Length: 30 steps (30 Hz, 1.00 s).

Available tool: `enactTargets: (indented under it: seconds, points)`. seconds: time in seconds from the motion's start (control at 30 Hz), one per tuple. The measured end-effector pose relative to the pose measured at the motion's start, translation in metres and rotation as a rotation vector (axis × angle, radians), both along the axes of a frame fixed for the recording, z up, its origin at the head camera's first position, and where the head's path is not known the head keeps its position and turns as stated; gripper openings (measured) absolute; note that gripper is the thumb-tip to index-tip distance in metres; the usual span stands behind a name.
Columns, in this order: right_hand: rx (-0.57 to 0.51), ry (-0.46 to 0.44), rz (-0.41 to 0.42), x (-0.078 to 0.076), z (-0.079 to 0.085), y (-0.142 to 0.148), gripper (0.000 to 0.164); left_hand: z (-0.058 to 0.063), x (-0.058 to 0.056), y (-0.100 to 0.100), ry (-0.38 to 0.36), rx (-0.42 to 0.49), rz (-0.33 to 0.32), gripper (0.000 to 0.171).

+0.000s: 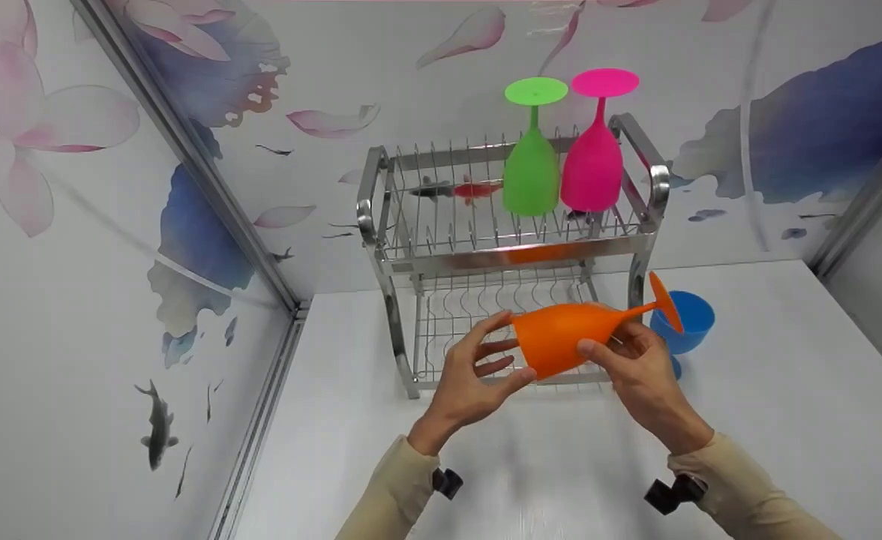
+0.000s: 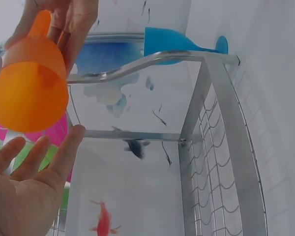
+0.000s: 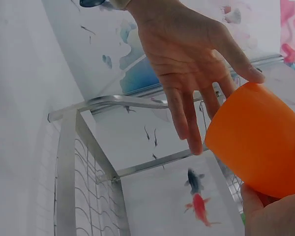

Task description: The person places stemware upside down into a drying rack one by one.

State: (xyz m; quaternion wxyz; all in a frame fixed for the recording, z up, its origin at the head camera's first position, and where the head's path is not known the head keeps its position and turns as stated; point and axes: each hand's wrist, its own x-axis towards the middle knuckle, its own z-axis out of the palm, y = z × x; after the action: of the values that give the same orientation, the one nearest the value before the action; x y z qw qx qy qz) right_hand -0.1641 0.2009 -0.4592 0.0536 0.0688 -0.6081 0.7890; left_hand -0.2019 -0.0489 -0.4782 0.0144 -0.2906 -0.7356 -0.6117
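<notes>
An orange plastic goblet (image 1: 565,337) is held tilted on its side in front of the rack, mouth to the left, stem and foot up to the right. My right hand (image 1: 647,382) grips the bowl's stem end, thumb on the near side. At the mouth is my left hand (image 1: 467,382), its fingers spread and nearly straight. In the right wrist view, the left thumb (image 3: 255,74) touches the orange bowl near its rim while the other fingers (image 3: 177,115) reach past it. The goblet's inside shows in the left wrist view.
Behind stands a two-tier metal dish rack (image 1: 520,255). A green goblet (image 1: 532,176) and a pink goblet (image 1: 593,172) are upside down at its upper right. A blue goblet (image 1: 694,326) stands on the white table (image 1: 778,375), right of the rack, partly behind the orange foot.
</notes>
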Motion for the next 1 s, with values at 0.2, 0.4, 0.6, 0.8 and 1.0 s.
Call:
enactTargets:
  seconds: [0.2, 0.4, 0.6, 0.8, 1.0]
  points:
    - [0.118, 0.028, 0.028, -0.008, 0.027, 0.007, 0.051, -0.002, -0.008, -0.019, 0.027, -0.023, 0.097, 0.075]
    - [0.291, 0.09, 0.026, -0.019, 0.054, 0.011, 0.054, -0.004, -0.018, -0.045, 0.096, -0.054, 0.228, 0.073]
    - [0.461, 0.114, 0.047, -0.028, 0.078, 0.012, 0.055, -0.009, -0.028, -0.078, 0.196, -0.081, 0.399, 0.068]
    - [0.561, 0.116, 0.091, -0.037, 0.105, 0.013, 0.056, -0.019, -0.035, -0.111, 0.222, -0.12, 0.562, 0.066]
    - [0.654, 0.156, 0.107, -0.039, 0.14, 0.013, 0.06, -0.03, -0.046, -0.128, 0.163, -0.124, 0.647, 0.066]
